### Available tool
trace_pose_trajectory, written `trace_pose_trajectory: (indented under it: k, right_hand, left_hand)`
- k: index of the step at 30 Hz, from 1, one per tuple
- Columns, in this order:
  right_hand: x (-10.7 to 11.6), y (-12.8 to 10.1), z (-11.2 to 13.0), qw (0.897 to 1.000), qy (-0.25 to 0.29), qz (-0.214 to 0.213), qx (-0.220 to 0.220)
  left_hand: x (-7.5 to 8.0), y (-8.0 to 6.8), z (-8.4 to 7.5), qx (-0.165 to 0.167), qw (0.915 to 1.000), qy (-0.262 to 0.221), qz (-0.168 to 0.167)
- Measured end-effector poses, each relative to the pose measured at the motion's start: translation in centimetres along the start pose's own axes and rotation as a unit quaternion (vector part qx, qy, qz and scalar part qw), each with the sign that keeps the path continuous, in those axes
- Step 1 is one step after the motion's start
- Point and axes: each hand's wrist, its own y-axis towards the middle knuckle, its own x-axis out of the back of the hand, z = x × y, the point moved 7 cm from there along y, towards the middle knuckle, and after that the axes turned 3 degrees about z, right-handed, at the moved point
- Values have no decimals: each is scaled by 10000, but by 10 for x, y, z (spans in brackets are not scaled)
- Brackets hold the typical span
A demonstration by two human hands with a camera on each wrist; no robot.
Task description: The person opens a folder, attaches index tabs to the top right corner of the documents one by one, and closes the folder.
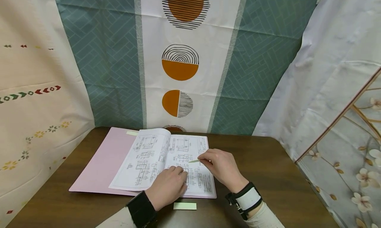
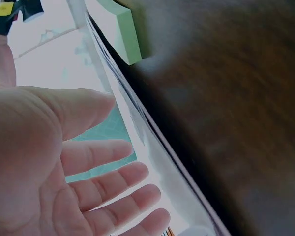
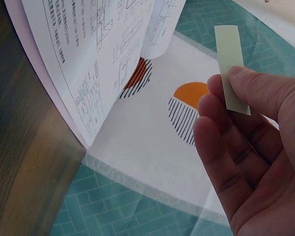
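Observation:
An open book (image 1: 190, 178) with a pink cover (image 1: 101, 165) lies on the table, its white pages printed with technical drawings. My right hand (image 1: 221, 165) is over the right page and pinches a pale green sticky note (image 3: 230, 46) between thumb and index finger. The strip is narrow and seen nearly edge-on in the head view. My left hand (image 1: 168, 185) rests on the lower part of the book near the fold, its fingers extended and relaxed. A pad of green sticky notes (image 1: 185, 206) lies on the table just below the book's lower edge, close to the left hand.
Another pale green sticky note (image 1: 132, 133) is on the pink cover near its top edge. The brown wooden table (image 1: 253, 162) extends to the right of the book. Patterned curtains (image 1: 250, 72) hang behind the table and along both sides.

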Motion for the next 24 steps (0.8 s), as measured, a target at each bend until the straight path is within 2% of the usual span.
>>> trace_pose_trajectory:
  k: [7,13,24]
  right_hand:
    - [-3,2,-3,10000,-27,-42,-10]
    - [-6,1,-11,9999,-28,43,-137]
    - [-20,6,-38,9994,-41,237,-266]
  left_hand:
    - [-6,-1,2,40,10000,5,67]
    - [-10,2,2,41,9995,37,307]
    - [-7,2,0,-28,9994,194,275]
